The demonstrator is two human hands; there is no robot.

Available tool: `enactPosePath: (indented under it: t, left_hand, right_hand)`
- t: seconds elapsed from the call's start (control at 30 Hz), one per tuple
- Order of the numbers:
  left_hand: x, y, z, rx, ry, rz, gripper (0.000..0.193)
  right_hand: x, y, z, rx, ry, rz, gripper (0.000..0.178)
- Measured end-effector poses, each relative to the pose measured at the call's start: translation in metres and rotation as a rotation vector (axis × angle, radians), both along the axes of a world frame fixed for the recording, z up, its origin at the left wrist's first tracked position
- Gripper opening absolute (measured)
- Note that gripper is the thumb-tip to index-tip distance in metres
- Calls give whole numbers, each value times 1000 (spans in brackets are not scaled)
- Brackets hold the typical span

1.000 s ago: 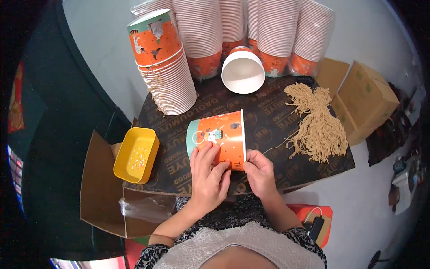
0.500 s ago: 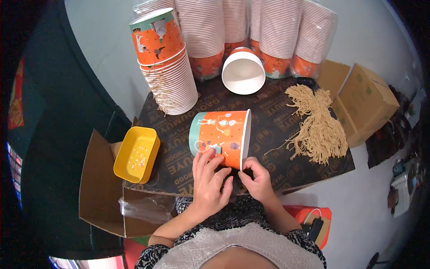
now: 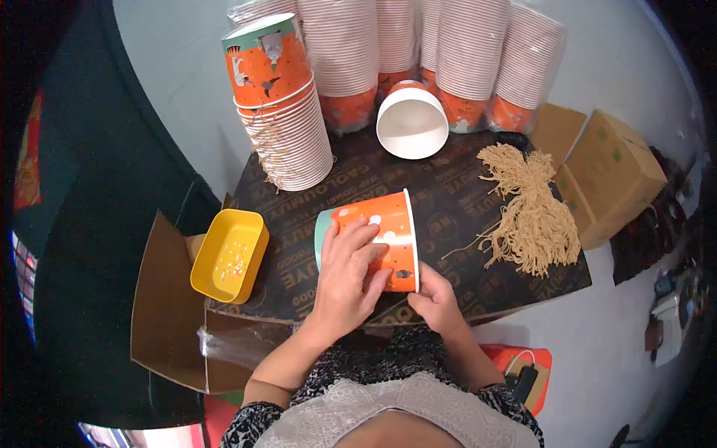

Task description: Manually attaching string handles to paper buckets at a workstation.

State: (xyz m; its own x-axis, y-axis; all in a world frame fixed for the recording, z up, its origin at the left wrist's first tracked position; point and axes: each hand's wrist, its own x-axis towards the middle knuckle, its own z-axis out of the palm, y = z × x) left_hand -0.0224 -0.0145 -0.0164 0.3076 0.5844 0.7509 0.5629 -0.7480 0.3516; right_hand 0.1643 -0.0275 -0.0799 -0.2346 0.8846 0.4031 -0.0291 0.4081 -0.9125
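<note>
An orange and green paper bucket [image 3: 399, 216] with printed cartoon figures and a white rim lies on its side on the dark table, its mouth toward the right. My left hand [image 3: 345, 272] holds its body, fingers curved over the upper side and thumb on the near side. At the near part of the rim, my right hand [image 3: 439, 302] pinches the edge; some of its fingertips are hidden behind the bucket. A bundle of tan cords [image 3: 530, 216] lies to the right, one loose strand trailing toward the bucket.
A nested stack of buckets [image 3: 287, 142] with cords along its side stands far left. Behind are wrapped bucket stacks [image 3: 470, 52] and one tipped bucket [image 3: 412, 127]. A yellow tray [image 3: 258, 257] holds small pale bits. Cardboard boxes [image 3: 160, 313] flank the table [image 3: 291, 280].
The bucket has rolled and tilted slightly, so different printed figures show. My left hand has moved up and farther over it; my right hand has shifted slightly right along with the rim.
</note>
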Motion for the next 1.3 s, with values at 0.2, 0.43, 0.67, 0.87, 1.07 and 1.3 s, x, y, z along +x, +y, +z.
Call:
enactPosePath:
  t: [0.2,0.43,0.67,0.87,1.07,1.3]
  left_hand:
    - [4,-4,-3,3,-2,35,34]
    - [5,-5,-6,9,-17,32,27]
    - [6,-8,-7,-10,-39,8,28]
    - [4,-8,-9,-42,-28,-2,31]
    - [4,-6,-12,13,8,-7,31]
    - [7,-4,-26,181,23,9,30]
  right_hand:
    - [-9,1,5,-263,466,84,21]
    - [-15,3,1,-268,500,129,15]
    - [-19,0,4,-265,505,143,15]
    - [-21,-1,4,-262,507,152,14]
    - [-21,-2,2,-213,407,124,12]
    - [-23,-6,5,-172,372,82,10]
